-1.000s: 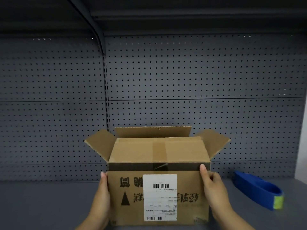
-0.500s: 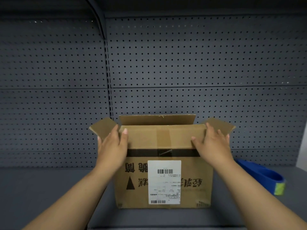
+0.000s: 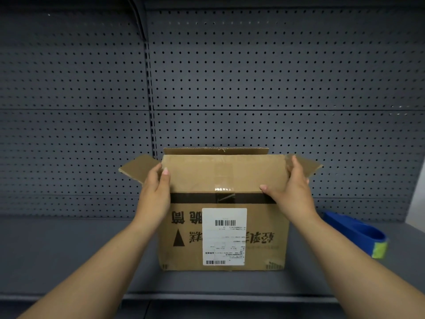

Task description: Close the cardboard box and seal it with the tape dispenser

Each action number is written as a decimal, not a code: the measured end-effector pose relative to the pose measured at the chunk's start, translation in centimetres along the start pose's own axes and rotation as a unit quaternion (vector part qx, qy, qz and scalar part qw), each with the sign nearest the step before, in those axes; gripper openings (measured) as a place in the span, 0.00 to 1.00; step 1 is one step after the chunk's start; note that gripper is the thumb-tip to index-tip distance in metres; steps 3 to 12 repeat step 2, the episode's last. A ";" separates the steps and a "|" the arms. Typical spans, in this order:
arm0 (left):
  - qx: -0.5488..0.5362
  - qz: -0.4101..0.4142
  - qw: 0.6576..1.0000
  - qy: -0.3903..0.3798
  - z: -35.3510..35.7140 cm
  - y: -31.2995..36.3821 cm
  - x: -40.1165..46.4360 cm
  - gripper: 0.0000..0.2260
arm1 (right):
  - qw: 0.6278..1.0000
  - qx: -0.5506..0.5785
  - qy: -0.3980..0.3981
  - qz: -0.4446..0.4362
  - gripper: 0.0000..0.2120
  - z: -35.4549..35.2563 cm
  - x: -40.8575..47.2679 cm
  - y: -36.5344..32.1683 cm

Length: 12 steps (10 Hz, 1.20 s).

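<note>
Both hands, left (image 3: pixel 154 192) and right (image 3: pixel 290 188), grasp the brown cardboard box's (image 3: pixel 224 238) near flap: light, stiff, best held by its side edges.

back wall: all dark grey pegboard (image 3: pixel 276 77), rows of little round holes, pretty much fills the view
panels: a thin horizontal seam (image 3: pixel 276 110) splits the pegboard into upper and lower sheets
upright: a slotted vertical post (image 3: pixel 150 116) sits left of centre between two pegboard sections, curving off to the left near the top
shelf: flat grey metal shelf (image 3: pixel 57 249) running the full width, front lip (image 3: pixel 230 297) along the bottom
overhead: darker band (image 3: pixel 253 2) up top, looks like the underside of another shelf
far right: sliver of something pale (image 3: pixel 417 199), can't tell what
light: dim and even, slightly brighter on the right
</note>
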<state>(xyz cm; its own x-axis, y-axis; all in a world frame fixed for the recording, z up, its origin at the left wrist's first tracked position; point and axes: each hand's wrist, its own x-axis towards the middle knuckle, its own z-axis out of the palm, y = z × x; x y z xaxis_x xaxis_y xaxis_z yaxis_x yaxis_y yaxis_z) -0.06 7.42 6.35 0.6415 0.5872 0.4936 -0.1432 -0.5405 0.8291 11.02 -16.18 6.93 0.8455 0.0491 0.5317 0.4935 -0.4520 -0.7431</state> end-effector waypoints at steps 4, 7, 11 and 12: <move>0.071 -0.015 0.997 0.015 -0.2 0.6 0.4 0.21 | 0.995 -0.043 -0.091 0.007 0.46 -4.0 -0.6 -2.7; 0.071 -0.015 0.997 0.015 -0.2 0.6 0.4 0.21 | 0.995 -0.043 -0.091 0.007 0.46 -4.0 -0.6 -2.7; 0.071 -0.015 0.997 0.015 -0.2 0.6 0.4 0.21 | 0.995 -0.043 -0.091 0.007 0.46 -4.0 -0.6 -2.7; 0.071 -0.015 0.997 0.015 -0.2 0.6 0.4 0.21 | 0.995 -0.043 -0.091 0.007 0.46 -4.0 -0.6 -2.7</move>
